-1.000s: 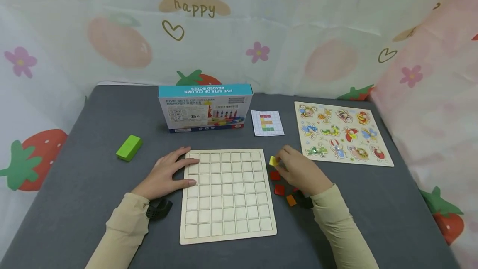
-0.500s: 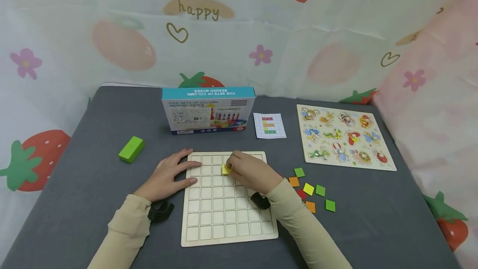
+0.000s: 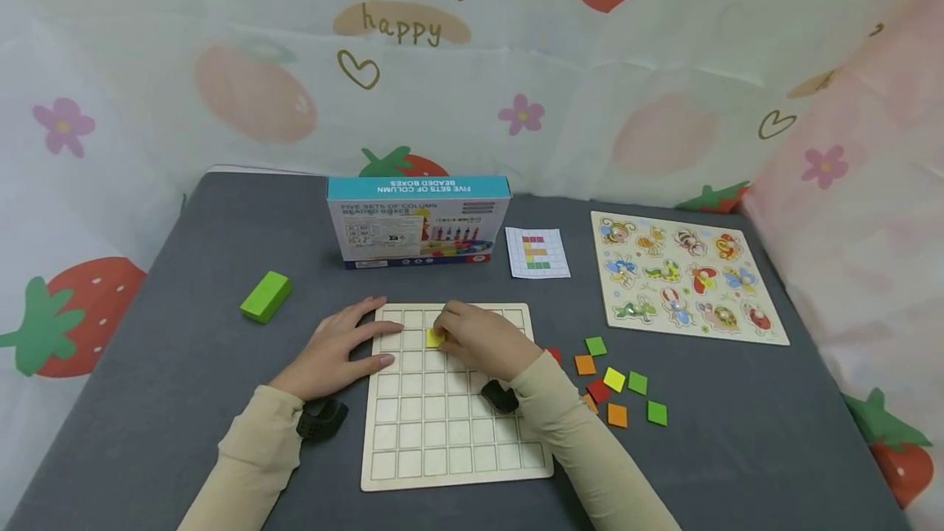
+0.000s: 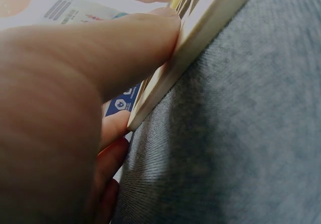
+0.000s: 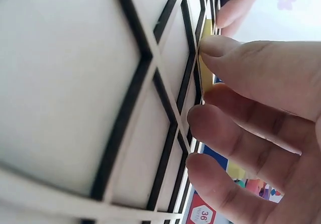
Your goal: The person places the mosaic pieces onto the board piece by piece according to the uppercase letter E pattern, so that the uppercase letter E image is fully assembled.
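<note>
A pale wooden grid board (image 3: pixel 423 436) lies flat in front of me, its shallow square cells framed by raised lines. My left hand (image 3: pixel 333 353) rests on the board's left edge, fingers extended; the left wrist view shows the thumb on the rim. My right hand (image 3: pixel 489 342) pinches a yellow square tile (image 3: pixel 433 338) between thumb and index finger, over the upper part of the board. In the right wrist view the yellow tile (image 5: pixel 207 76) is at the grid lines; whether it sits fully inside a cell I cannot tell.
Right of the board lie several loose tiles, among them a green tile (image 3: pixel 637 383), an orange tile (image 3: pixel 617 415) and a yellow tile (image 3: pixel 614 378). Behind stand a printed box (image 3: pixel 420 224) and a pattern card (image 3: pixel 537 253). An insect puzzle board (image 3: pixel 686 277) and a green block (image 3: pixel 266 297) flank them.
My right hand has carried the yellow tile from the board's right side leftward onto its upper cells, uncovering the loose tiles. The left hand has stayed on the board's edge.
</note>
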`<state>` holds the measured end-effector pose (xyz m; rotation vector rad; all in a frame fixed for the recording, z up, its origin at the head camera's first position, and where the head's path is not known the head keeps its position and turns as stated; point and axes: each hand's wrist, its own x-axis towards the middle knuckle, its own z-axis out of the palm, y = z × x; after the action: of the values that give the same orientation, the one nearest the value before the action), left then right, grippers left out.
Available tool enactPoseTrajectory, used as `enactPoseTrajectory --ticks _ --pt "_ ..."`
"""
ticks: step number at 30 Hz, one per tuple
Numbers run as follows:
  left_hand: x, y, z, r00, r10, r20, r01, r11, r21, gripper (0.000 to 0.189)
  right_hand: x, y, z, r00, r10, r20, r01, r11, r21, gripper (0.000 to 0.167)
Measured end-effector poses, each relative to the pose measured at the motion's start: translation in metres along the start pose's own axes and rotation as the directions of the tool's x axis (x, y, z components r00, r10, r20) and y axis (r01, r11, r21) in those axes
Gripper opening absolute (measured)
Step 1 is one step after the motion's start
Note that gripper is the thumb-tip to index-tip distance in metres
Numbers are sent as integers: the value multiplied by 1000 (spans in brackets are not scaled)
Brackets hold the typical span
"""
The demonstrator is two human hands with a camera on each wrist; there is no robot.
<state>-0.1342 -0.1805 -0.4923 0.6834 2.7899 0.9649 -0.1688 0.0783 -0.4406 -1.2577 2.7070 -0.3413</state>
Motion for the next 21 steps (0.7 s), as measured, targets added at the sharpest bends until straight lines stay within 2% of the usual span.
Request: enactPoseTrajectory --ticks 12,21 --pt "-1 0 -2 1000 -8 -4 8 1000 2 49 4 -2 0 999 -39 -29 37 998 -43 19" --pt "0 0 1 1000 4 2 -4 1000 20 50 3 -3 1 1000 -1 -5 0 999 -45 20"
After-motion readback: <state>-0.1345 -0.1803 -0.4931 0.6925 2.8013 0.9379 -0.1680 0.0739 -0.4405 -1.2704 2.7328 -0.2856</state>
